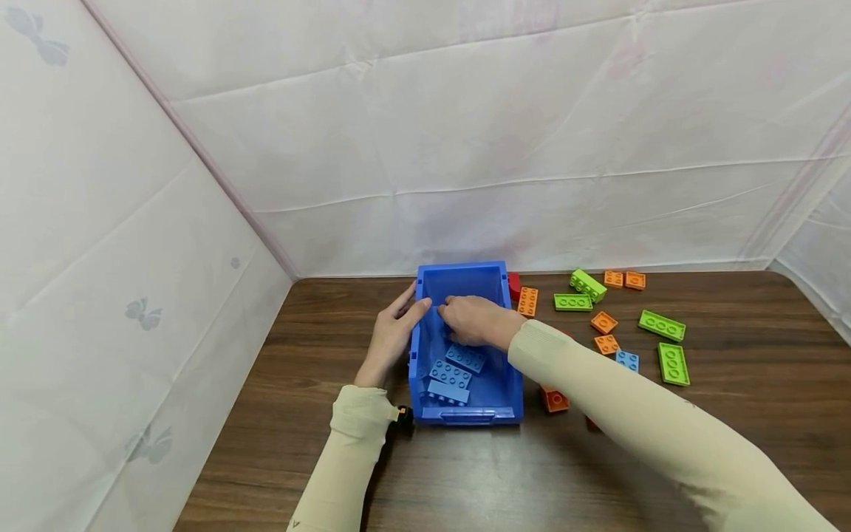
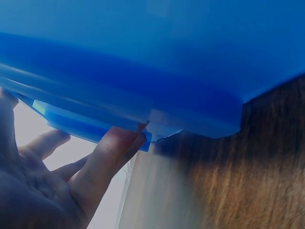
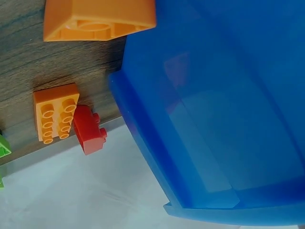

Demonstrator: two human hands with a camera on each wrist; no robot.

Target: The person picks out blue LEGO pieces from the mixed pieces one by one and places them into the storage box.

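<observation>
A blue plastic bin (image 1: 465,416) stands on the table, with several blue toy bricks (image 1: 450,374) lying in its near part. My left hand (image 1: 391,336) holds the bin's left wall, its thumb over the rim and its other fingers along the outside. The left wrist view shows these fingers (image 2: 107,157) against the blue rim. My right hand (image 1: 475,319) reaches down inside the bin near the left wall, beyond the bricks. Its fingers are bent, and their tips are partly hidden; whether they hold a brick cannot be seen. The right wrist view does not show this hand.
Right of the bin lie loose orange bricks (image 1: 527,301), green bricks (image 1: 662,325), a small blue brick (image 1: 627,360) and red bricks (image 3: 89,130). Some are partly covered by the right forearm. White cloth walls (image 1: 465,148) border the brown wooden table (image 1: 299,355) behind and at the sides.
</observation>
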